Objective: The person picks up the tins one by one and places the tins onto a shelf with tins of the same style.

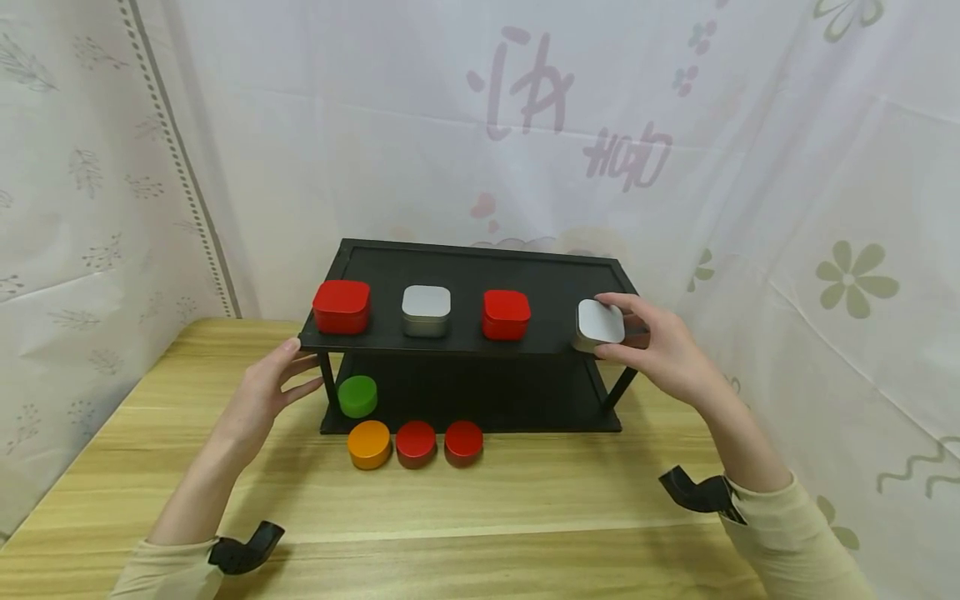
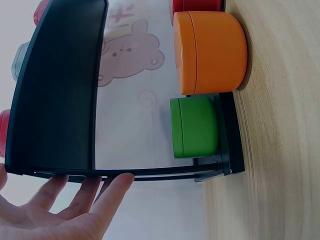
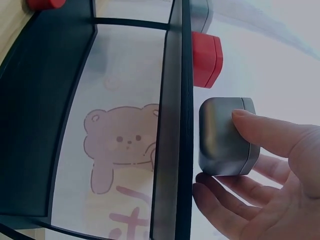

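My right hand pinches a silver square tin between thumb and fingers at the right end of the black two-tier shelf. In the right wrist view a thin gap shows between the tin and the shelf's upper board. My left hand touches the shelf's left side near its upper front corner, fingers mostly straight against the frame. Along the upper board's front stand a red square tin, another silver tin and a smaller red square tin.
A green round tin sits on the lower tier at the left. In front of the shelf, on the wooden table, stand an orange round tin and two red round tins. A printed white curtain hangs behind.
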{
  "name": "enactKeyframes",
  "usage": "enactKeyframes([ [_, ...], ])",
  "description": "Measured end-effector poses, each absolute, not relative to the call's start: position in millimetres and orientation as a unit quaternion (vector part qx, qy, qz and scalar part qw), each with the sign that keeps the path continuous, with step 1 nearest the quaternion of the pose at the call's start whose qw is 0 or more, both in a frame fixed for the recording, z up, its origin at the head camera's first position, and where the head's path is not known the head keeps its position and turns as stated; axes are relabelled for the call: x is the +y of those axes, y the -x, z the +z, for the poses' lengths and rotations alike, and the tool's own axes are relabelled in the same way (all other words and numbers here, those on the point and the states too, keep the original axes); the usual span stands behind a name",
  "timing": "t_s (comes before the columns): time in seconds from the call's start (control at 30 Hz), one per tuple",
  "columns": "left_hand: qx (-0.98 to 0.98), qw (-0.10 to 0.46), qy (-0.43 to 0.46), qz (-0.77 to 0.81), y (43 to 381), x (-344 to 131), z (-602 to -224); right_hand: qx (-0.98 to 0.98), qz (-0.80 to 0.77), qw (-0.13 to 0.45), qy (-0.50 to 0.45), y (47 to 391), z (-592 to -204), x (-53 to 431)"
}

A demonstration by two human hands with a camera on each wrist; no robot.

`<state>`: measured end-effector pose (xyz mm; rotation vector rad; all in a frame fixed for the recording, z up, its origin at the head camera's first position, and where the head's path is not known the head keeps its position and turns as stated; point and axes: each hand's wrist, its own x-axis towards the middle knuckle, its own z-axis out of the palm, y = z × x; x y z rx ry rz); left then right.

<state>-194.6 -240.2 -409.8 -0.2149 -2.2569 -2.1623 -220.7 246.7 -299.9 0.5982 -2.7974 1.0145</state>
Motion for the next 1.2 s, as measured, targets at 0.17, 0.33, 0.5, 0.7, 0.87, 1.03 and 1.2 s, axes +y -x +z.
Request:
enactKeyframes([
  [0.17,-0.72,0.004,0.068,-0.691,194,-240,-409,-0.921,0.334,0.039,-0.194,227,-299,248],
  [0.33,-0.716,0.003,0.066,-0.694,194,-240,-409,-0.922,0.333,0.029,-0.198,231,-297,249],
  [0.5,-0.714,0.004,0.066,-0.697,194,-239,-409,-0.919,0.334,0.017,-0.209,236,-294,249],
  [0.7,-0.716,0.006,0.067,-0.695,194,-239,-408,-0.921,0.328,0.002,-0.211,242,-292,251],
  [0.87,-0.717,0.006,0.064,-0.694,193,-239,-407,-0.922,0.319,-0.004,-0.217,245,-291,251],
  [1.03,-0.724,0.006,0.064,-0.687,193,-239,-407,-0.923,0.316,-0.008,-0.219,248,-292,251],
  [1.2,-0.727,0.008,0.068,-0.683,193,-239,-407,-0.922,0.316,-0.011,-0.223,250,-293,251],
])
